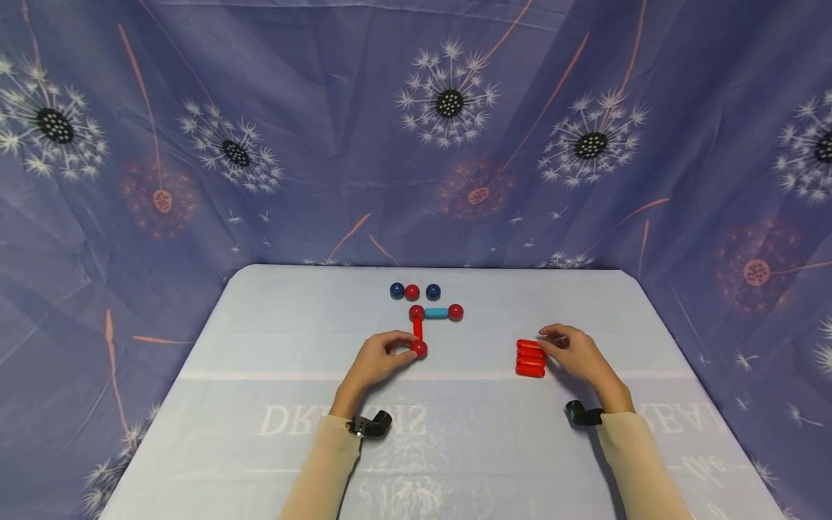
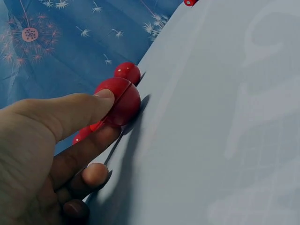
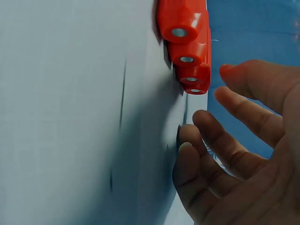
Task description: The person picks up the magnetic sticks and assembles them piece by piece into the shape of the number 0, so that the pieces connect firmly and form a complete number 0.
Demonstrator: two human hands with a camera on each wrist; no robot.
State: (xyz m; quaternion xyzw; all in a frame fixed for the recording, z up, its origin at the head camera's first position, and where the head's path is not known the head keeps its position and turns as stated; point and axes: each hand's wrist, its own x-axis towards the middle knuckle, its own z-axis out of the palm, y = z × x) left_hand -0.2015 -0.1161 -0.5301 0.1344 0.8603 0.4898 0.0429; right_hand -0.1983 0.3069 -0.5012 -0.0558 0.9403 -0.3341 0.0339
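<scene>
through the head view i have the left grip (image 1: 380, 356) pinching, thumb and fingertips curled round a smooth, glossy red ball (image 1: 419, 350) with a thin seam across it. that ball is the near end of an l-shaped piece lying left of the red bars: a slim red rod (image 1: 417, 330) runs away from me to a shiny corner ball (image 1: 417, 313), where a light blue rod (image 1: 436, 313) turns right to an end ball (image 1: 456, 312). my right grip (image 1: 575, 352) holds nothing; its fingers are bent and loosely spread, beside the right ends of four red bars (image 1: 529, 362) lying side by side. whether a fingertip touches them, i cannot tell. in the right wrist view the bars look like hard plastic, with tapered ends and round silvery discs (image 3: 179, 32)

just beyond the corner lie a dark blue ball (image 1: 397, 291), a loose red ball (image 1: 412, 292) close beside it, and another blue ball (image 1: 433, 292) a little apart. the pale, sheeny tabletop (image 1: 260, 325) carries faint reversed lettering, and a creased purple-blue cloth (image 1: 325, 108) printed with dandelions hangs behind. in my left wrist view, thumb and held ball hide most of the red rod
</scene>
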